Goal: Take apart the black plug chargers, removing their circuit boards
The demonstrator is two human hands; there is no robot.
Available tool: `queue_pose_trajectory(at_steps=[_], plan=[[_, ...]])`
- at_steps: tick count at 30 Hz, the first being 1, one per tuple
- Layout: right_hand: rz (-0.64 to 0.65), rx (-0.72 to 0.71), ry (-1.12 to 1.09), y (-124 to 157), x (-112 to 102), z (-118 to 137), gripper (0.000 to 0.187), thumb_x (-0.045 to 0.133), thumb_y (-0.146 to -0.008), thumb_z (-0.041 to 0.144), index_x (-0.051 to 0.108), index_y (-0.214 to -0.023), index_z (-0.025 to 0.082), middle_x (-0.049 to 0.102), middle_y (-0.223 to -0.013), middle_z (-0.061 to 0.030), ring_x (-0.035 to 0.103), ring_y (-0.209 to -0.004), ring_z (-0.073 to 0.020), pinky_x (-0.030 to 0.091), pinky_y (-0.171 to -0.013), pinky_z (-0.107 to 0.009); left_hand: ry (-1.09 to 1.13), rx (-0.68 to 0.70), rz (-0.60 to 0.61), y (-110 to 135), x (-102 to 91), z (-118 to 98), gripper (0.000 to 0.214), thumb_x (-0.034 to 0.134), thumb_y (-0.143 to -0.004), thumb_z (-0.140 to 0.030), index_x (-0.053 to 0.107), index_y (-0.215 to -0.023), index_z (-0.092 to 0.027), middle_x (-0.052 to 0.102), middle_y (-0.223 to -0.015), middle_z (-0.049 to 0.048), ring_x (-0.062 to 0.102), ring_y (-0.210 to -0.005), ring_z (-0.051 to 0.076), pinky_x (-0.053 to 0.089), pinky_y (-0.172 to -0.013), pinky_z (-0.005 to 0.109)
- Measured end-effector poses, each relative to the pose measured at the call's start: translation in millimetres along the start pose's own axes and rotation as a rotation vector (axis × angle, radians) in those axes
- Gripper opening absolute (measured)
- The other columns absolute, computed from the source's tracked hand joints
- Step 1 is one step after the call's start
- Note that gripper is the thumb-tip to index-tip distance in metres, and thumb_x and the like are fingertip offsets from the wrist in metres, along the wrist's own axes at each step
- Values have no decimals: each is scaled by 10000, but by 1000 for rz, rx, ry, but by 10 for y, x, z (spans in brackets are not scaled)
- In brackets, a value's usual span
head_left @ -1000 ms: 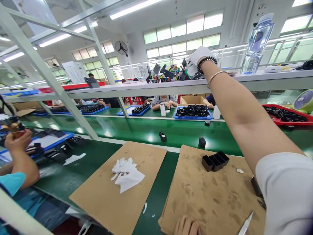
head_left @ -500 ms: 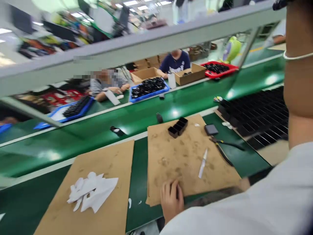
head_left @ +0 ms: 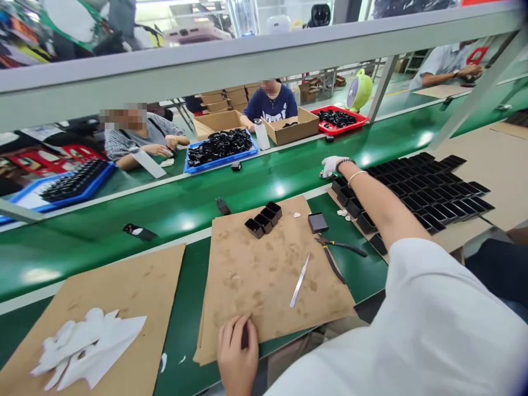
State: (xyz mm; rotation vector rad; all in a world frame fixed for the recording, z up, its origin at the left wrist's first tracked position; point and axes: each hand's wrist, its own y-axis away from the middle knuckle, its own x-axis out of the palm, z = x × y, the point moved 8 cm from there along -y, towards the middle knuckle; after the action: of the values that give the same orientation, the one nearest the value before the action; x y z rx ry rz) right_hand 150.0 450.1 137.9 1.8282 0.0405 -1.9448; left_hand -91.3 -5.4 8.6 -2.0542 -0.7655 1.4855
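Observation:
My left hand (head_left: pixel 238 349) rests on the near edge of a stack of brown cardboard sheets (head_left: pixel 264 286), fingers bent and a little apart from the thumb, holding nothing I can see. Stretched far out to the right, my right hand (head_left: pixel 331 165) wears a white glove and reaches down by the belt's near edge. Its fingers look closed over small coloured parts (head_left: pixel 324 175), too small to make out. On the cardboard lie joined black open boxes (head_left: pixel 263 220), silver tweezers (head_left: pixel 300 280) and a flat black box (head_left: pixel 318 223). Yellow-and-black pliers (head_left: pixel 335 253) lie at its right edge.
Many black boxes (head_left: pixel 421 187) stand in rows under my right arm. A green conveyor belt (head_left: pixel 185 203) carries black adapters (head_left: pixel 139 231). Crumpled white gloves (head_left: pixel 88 346) lie on the left cardboard. Co-workers sit across the belt behind blue trays (head_left: pixel 220 151) and a red tray (head_left: pixel 342 121).
My view has turned right and steadied. My right arm, earlier raised close at the right edge, now extends forward and down beside the black boxes. My left hand stays on the cardboard edge.

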Motion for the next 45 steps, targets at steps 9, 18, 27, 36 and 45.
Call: queue_pose_trajectory(at_steps=[9,18,27,36,45], plan=[[32,-120,64,-398,203,-158,344,724,-907,364,689,-1137,110,718,-1114,-106,679,-1013,-227,562,-887,-372,-47,-151,-76,-80,-76,32,123,609,-903,-192,706,-829,-188,736,-762,52,683,-724,187,552,-726,306],[102,-1013,-107,1331,824,871,468,718,-762,169,684,-1228,185,706,-1017,-46,648,-852,-176,507,-770,-272,-53,-384,9,-30,6,159,207,533,-889,-304,678,-790,-195,720,-795,91,670,-807,226,551,-806,366],[-20,-1009,-90,2366,1582,744,493,424,-919,34,678,-1290,235,615,-1395,-147,549,-1335,-301,446,-1111,-470,-77,-479,64,30,103,191,208,512,-899,-251,704,-872,-176,685,-887,104,630,-916,251,515,-895,389],[-74,-161,-125,2503,1957,838,462,654,-918,467,595,-1305,221,585,-1221,-198,669,-1034,-350,549,-748,-395,-66,-481,64,39,106,213,163,542,-888,-214,702,-869,-185,664,-867,81,629,-917,249,516,-878,381],[-36,-231,-501,2236,1911,643,203,593,-907,312,634,-1072,202,683,-987,-77,675,-920,-223,559,-832,-359,-29,-492,1,73,69,264,143,569,-881,-231,707,-855,-201,679,-850,74,639,-900,253,519,-855,388]])
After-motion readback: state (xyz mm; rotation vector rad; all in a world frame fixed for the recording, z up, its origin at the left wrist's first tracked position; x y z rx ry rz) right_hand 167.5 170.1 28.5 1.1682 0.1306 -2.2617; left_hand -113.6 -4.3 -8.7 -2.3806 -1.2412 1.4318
